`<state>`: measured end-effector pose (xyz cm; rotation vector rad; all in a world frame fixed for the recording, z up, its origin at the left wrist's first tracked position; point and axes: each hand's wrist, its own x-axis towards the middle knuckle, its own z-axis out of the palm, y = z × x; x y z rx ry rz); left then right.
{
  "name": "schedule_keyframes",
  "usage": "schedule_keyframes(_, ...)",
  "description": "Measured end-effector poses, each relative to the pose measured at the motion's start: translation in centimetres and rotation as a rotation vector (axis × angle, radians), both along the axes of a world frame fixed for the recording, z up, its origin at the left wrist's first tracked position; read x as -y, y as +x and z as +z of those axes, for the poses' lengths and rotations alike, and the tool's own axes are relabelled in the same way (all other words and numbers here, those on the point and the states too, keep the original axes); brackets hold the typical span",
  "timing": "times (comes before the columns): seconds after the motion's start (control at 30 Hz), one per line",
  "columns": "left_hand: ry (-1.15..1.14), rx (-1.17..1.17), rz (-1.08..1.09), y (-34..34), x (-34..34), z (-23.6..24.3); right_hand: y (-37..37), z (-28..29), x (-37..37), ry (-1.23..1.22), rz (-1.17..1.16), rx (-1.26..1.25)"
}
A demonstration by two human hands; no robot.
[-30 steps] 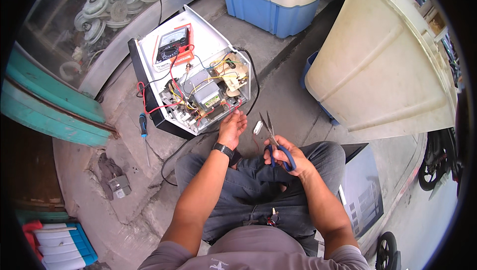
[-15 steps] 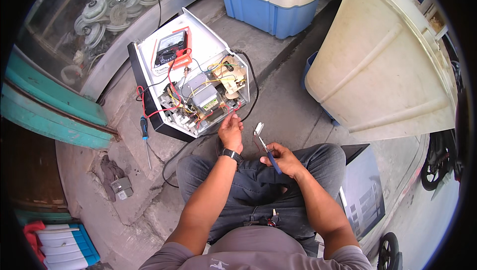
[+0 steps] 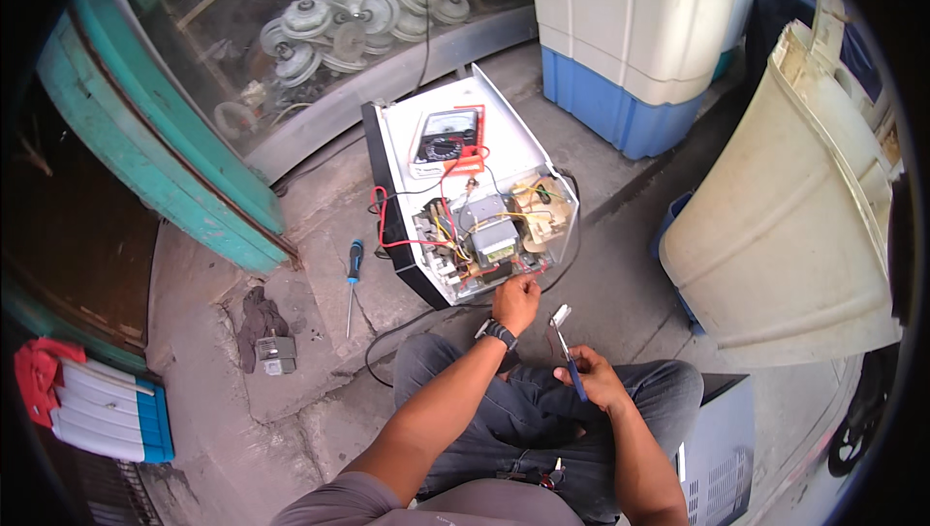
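An opened microwave oven (image 3: 412, 279) lies ahead of me, its transformer (image 3: 489, 233) and coloured wires exposed. At its near right corner, my left hand (image 3: 516, 303) is closed in a pinch on a thin red wire (image 3: 541, 271), mostly hidden by the fingertips. Above my right thigh, my right hand (image 3: 598, 383) grips long-nose pliers (image 3: 578, 383) by their blue handles. A small white piece (image 3: 561, 314) sits at the jaws, with a thin dark wire hanging beside it. An analog multimeter (image 3: 450, 139) with an orange-red case rests on the oven's white panel, its red and black leads trailing leftward.
Left of the oven lie a blue-handled screwdriver (image 3: 355, 264), a dark rag (image 3: 260, 318) and a small grey metal part (image 3: 276, 354). A white-and-blue tub (image 3: 620, 109) and a large cream plastic shell (image 3: 775, 206) stand right. A grey vented cover (image 3: 722, 458) lies beside my right leg.
My view has swung left, so the scene appears shifted right and down. The left hand stays pinched at the oven's near edge; the right hand keeps holding the pliers.
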<state>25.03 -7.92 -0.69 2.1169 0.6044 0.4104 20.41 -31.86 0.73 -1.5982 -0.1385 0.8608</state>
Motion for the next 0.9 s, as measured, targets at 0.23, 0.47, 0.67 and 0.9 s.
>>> schedule_keyframes(0.23,-0.066,0.024,-0.027,-0.7,-0.8,-0.1,-0.3,0.5,-0.1,-0.009,-0.007,-0.018)
schedule_keyframes(0.47,-0.144,0.059,-0.112,-2.8,0.4,0.4,-0.1,-0.5,0.5,-0.004,0.003,-0.001)
schedule_keyframes(0.67,-0.116,0.154,-0.158,-7.8,0.7,-2.6,0.1,-0.3,0.5,-0.042,0.008,-0.009)
schedule_keyframes(0.9,-0.170,0.038,-0.160,-10.7,0.6,-8.6,-0.2,0.4,0.2,-0.084,0.019,0.095)
